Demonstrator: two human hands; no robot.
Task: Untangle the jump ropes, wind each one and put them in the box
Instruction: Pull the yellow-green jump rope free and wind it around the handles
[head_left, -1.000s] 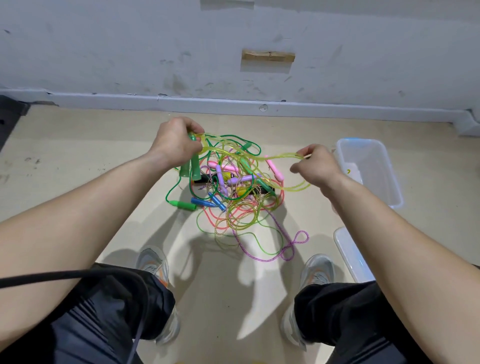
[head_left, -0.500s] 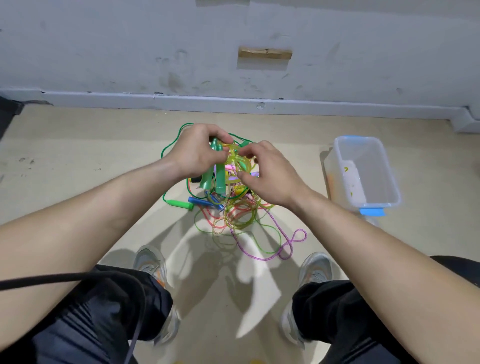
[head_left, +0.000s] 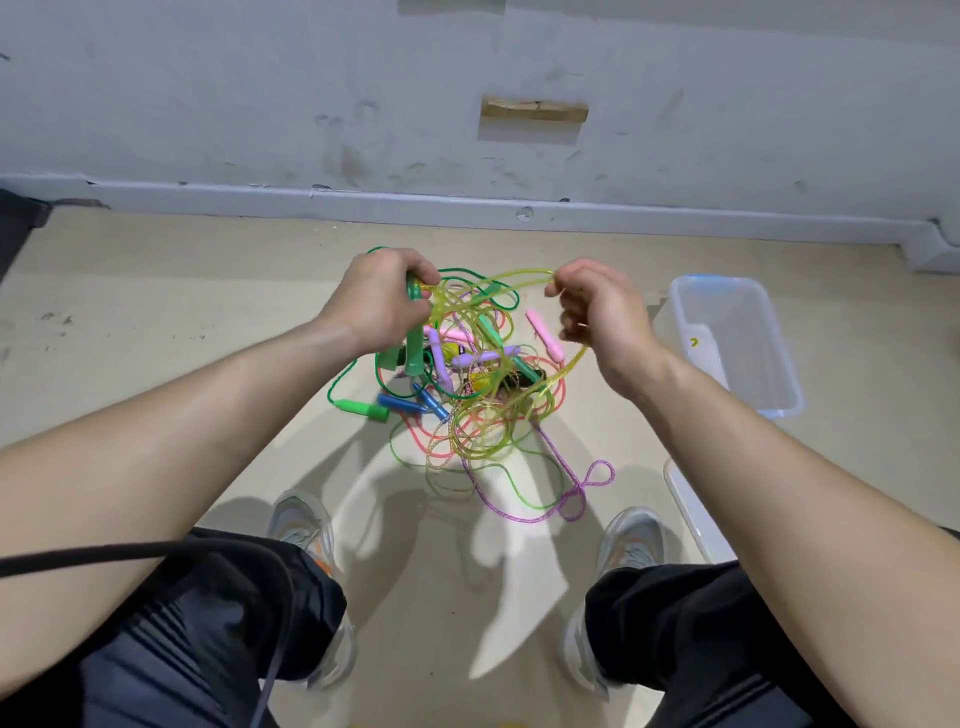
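Jump ropes (head_left: 483, 410) tangled on floor (head_left: 156, 338), box (head_left: 784, 410) at rt, lid (head_left: 693, 514) by shoe (head_left: 631, 540)

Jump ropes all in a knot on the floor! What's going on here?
A person is crouched over a tangled pile of colourful plastic jump ropes on the floor. The left hand grips green plastic handles, and the right hand pinches the see-through yellow-green rope, stretched between both hands. The clear plastic box to the right has no rope in it yet.

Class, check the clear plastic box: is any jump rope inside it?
No, the clear plastic box holds no rope; the jump ropes are tangled together on the floor beside it.
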